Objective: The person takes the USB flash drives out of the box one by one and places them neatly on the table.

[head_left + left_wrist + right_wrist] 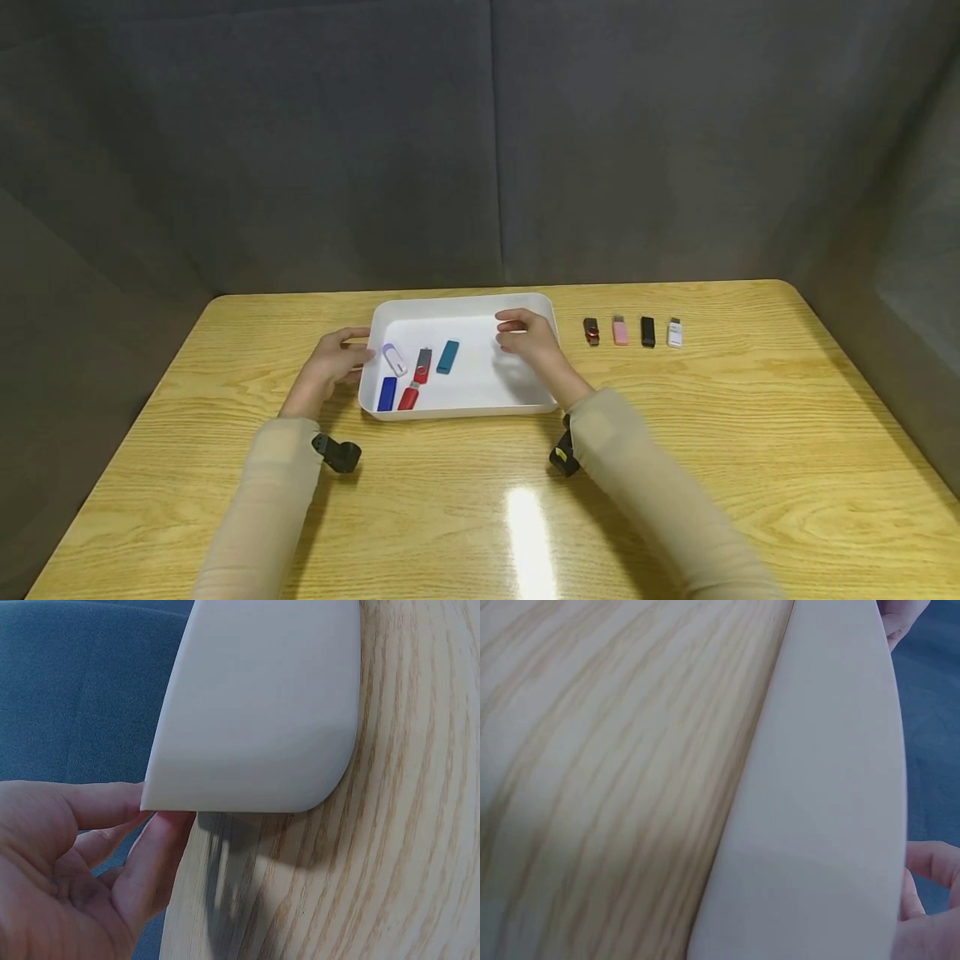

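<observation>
A white tray (465,310) lies mid-table and holds a white-and-purple stick (393,360), a red-and-grey stick (423,365), a teal stick (447,357), a blue stick (387,393) and a red stick (408,397). My left hand (341,354) pinches the tray's left rim (161,780): one finger goes over the edge and another finger (161,855) lies against the outer wall. My right hand (525,335) hovers over the tray's right side with loosely curled fingers and nothing seen in them. Its fingertips (930,862) show past the tray wall (817,795).
To the right of the tray, a row of USB sticks lies on the wooden table (750,433): dark red (592,331), pink (620,330), black (648,332) and white (675,332). Grey fabric panels close in the back and both sides.
</observation>
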Demonstrator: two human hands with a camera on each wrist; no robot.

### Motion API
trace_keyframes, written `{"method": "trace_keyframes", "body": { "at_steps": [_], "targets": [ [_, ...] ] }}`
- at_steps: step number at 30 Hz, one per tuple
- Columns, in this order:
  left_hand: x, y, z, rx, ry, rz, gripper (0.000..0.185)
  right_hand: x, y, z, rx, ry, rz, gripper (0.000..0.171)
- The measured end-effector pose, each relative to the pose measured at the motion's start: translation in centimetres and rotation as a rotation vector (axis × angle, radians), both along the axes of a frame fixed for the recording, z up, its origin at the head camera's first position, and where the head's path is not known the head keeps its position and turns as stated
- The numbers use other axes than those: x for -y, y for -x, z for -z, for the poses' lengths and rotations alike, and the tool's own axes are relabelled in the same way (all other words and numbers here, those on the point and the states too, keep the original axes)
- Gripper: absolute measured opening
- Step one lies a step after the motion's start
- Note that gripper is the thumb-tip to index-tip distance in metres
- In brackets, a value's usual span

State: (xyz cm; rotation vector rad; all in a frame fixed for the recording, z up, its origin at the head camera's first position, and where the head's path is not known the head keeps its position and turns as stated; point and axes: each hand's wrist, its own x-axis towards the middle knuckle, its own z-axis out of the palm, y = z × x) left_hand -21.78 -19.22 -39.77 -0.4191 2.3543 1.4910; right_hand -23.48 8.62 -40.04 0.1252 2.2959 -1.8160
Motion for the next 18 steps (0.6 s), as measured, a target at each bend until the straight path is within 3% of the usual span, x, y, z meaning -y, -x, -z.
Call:
{"method": "trace_keyframes", "body": {
  "at_steps": [18],
  "targets": [
    [-0.1,0.0,-0.1,0.011,0.01,-0.004,0.052,1.2,0.7,1.2,0.07,0.004,-0.019,0.04]
  ]
}}
